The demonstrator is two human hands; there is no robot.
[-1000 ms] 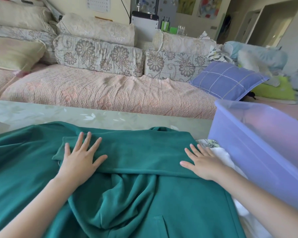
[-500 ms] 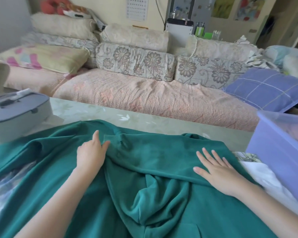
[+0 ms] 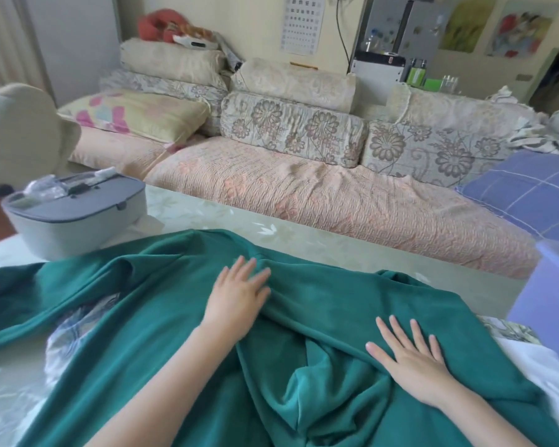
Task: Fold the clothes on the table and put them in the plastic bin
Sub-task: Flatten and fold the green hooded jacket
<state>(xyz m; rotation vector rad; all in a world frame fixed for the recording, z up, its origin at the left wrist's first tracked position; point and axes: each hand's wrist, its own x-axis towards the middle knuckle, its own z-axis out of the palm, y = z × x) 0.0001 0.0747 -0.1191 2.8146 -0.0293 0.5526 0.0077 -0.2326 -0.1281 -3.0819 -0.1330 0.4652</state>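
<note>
Head view: green garment (image 3: 162, 317) lies rumpled on table (image 3: 226, 217). Left hand (image 3: 236, 298) and right hand (image 3: 413, 366) rest flat on it, fingers spread. Grey case (image 3: 75, 217) sits just beside its far-left edge, plastic bin (image 3: 542, 298) at right. Wall chart (image 3: 299, 24) print too small to read.

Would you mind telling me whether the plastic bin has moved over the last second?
No. The plastic bin still stands at the right end of the table, its corner just below the blue checked pillow; only the camera has turned left.
</note>
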